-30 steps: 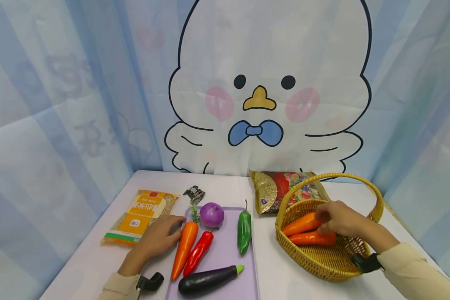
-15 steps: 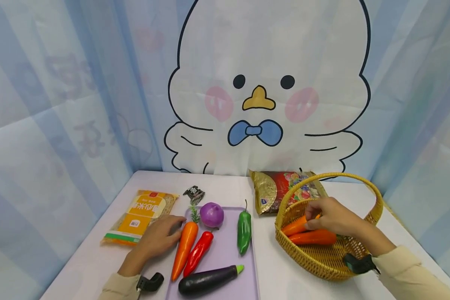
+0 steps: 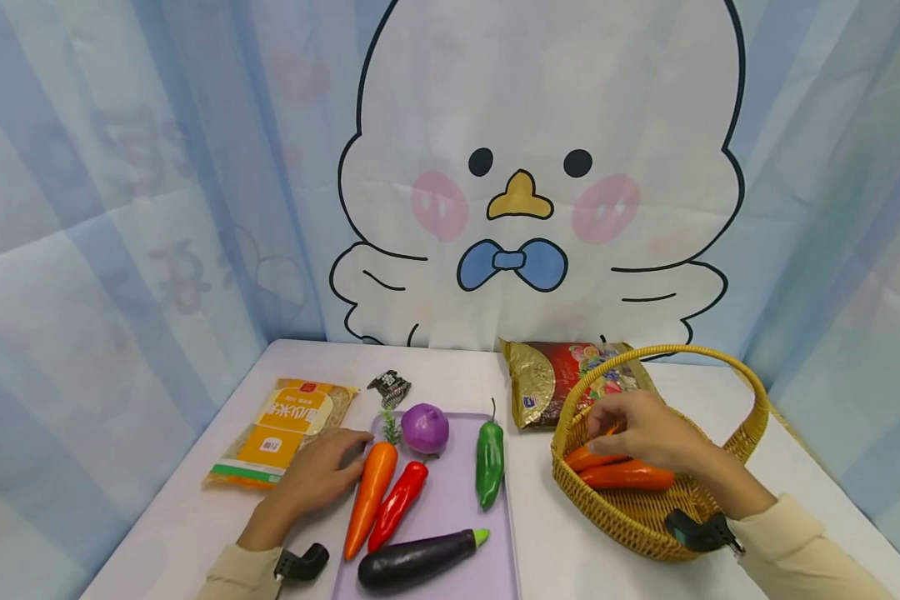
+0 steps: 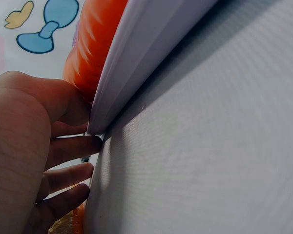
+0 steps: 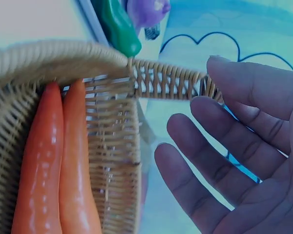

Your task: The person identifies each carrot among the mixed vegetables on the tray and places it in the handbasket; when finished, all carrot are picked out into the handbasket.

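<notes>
My left hand (image 3: 322, 471) rests at the left edge of a lilac tray (image 3: 461, 500), its fingertips and thumb at the tray's rim in the left wrist view, beside a carrot (image 3: 371, 500). On the tray also lie a red chili pepper (image 3: 399, 507), a purple onion (image 3: 425, 429), a green chili pepper (image 3: 489, 463) and an eggplant (image 3: 420, 560). Over a wicker basket (image 3: 637, 529) hovers my right hand (image 3: 645, 429), fingers loosely bent and holding nothing in the right wrist view. Two carrots (image 5: 39, 165) lie side by side in the basket, partly hidden by that hand in the head view.
A yellow grain bag (image 3: 281, 429) lies left of the tray, with a small black packet (image 3: 390, 388) behind it. A gold and red bag (image 3: 555, 383) lies behind the basket, whose tall handle (image 3: 720, 360) arches above. A printed curtain (image 3: 435, 300) encloses the table.
My right hand has shifted left across the basket, from the carrots' right end toward the left one, and its fingers are off the carrots. The left hand stays in place.
</notes>
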Motion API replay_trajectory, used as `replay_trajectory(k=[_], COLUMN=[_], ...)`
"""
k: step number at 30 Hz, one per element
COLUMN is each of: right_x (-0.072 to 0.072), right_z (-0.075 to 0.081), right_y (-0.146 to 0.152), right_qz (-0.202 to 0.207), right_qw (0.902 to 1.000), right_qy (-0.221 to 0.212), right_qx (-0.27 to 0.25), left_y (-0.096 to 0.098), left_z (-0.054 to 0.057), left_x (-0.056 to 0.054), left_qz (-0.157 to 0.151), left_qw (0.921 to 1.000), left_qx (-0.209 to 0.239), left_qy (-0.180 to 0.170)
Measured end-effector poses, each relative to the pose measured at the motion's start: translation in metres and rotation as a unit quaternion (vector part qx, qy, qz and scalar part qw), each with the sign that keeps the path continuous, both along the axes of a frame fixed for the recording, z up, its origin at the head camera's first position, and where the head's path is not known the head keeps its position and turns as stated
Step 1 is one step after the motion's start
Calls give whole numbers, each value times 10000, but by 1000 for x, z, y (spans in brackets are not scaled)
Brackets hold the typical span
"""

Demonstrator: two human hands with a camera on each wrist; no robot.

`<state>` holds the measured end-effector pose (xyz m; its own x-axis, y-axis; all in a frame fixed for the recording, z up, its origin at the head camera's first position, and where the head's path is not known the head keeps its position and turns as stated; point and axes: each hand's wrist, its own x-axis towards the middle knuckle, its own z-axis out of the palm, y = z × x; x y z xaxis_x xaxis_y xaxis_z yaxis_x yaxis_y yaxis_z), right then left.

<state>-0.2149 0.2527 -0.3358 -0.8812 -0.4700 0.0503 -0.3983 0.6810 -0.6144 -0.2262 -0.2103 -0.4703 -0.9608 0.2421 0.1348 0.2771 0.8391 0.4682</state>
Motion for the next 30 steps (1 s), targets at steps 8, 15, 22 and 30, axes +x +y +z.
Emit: replay_trajectory(k=[8, 15, 22, 30], right_x=[7, 12, 12, 6], right_z=[0, 3, 3, -1], right_y=[-23, -44, -61, -85], right_qz=[283, 551, 625, 965], right_qw=[9991, 9977, 9973, 9938], right_qy=[-205, -188, -243, -302], right_qx=[-255, -337, -298, -452], left_y=[0, 0, -1, -3], left_z=[-1, 0, 1, 3], left_x=[0, 0, 0, -1], left_qz=[-4, -14, -41, -144], left_qw=[10000, 10000, 10000, 9999], left_qx=[-38, -21, -21, 60], left_qy=[71, 67, 84, 46])
